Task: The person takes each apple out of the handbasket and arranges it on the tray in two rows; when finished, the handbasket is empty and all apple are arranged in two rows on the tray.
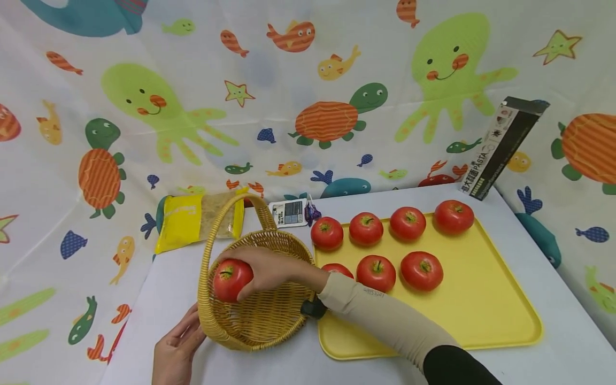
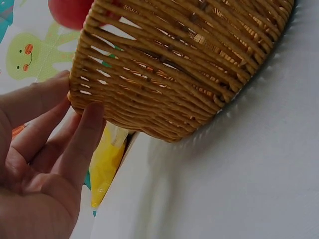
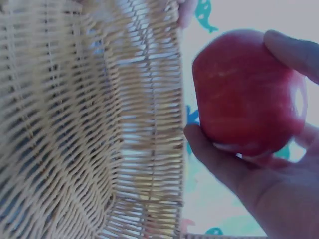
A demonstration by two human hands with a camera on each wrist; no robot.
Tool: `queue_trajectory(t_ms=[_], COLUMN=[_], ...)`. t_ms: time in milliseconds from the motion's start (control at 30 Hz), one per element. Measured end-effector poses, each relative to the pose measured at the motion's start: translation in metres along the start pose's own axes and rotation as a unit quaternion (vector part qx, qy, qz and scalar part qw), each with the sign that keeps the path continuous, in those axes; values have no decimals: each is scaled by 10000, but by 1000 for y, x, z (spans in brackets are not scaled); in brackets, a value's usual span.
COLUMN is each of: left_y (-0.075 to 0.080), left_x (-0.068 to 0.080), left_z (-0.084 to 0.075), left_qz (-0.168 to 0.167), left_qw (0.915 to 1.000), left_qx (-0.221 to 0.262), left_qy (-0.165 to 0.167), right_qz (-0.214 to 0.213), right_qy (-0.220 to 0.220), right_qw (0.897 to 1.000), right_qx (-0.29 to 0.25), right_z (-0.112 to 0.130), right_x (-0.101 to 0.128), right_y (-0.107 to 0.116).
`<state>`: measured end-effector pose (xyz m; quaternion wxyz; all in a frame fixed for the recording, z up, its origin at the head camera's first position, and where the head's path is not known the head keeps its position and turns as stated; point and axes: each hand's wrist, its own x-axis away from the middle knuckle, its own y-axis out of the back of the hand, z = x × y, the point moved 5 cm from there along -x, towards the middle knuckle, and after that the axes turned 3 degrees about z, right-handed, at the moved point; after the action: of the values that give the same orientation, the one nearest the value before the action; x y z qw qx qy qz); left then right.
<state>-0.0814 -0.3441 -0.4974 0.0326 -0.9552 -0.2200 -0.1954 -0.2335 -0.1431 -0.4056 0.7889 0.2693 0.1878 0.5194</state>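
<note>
My right hand (image 1: 271,270) grips a red apple (image 1: 232,280) above the left part of a wicker basket (image 1: 269,318). In the right wrist view, thumb and fingers wrap round the apple (image 3: 249,94), which is held apart from the woven rim. The basket's inside shows no other apple. At the basket's near left edge, my left hand (image 1: 179,347) holds the wicker rim between its fingertips, as the left wrist view shows against the basket (image 2: 164,74). Several more apples (image 1: 422,271) sit on a yellow tray (image 1: 491,315) to the right; my forearm partly covers one.
A yellow packet (image 1: 180,222) lies behind the basket, beside a white card-like pack (image 1: 289,213) and a small purple-wrapped item (image 1: 312,212). A black pasta box (image 1: 502,149) leans on the patterned cloth at the back right. The basket's tall handle (image 1: 212,240) arches over its left side.
</note>
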Motion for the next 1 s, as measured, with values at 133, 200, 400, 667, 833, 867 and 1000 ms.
queue_trajectory(t_ms=[133, 200, 400, 667, 833, 867, 1000], left_y=[-1, -2, -5, -6, -3, -2, 0], left_x=[-1, -2, -4, -5, -6, -6, -6], left_z=[-1, -1, -3, -5, -4, -3, 0], left_qz=[19, 13, -35, -28, -9, 7, 55], left_qw=[10000, 10000, 9999, 9998, 9990, 9988, 9988], left_qx=[8, -59, -132, -202, -369, -400, -349], left_qy=[-79, -53, 7, 88, 262, 294, 329], right_qz=[-386, -642, -1909, -3909, -4761, -4885, -5173], right_qy=[-241, -348, -722, -1683, -2562, -2741, -3482], right_qw=[9976, 9938, 9695, 8980, 8377, 8249, 7778], right_qx=[-525, -839, -1357, -1115, -768, -762, -792], right_z=[0, -2, -12, -39, -57, -62, -84], right_x=[30, 50, 130, 257, 325, 337, 375], right_y=[11, 17, 35, 61, 68, 68, 68])
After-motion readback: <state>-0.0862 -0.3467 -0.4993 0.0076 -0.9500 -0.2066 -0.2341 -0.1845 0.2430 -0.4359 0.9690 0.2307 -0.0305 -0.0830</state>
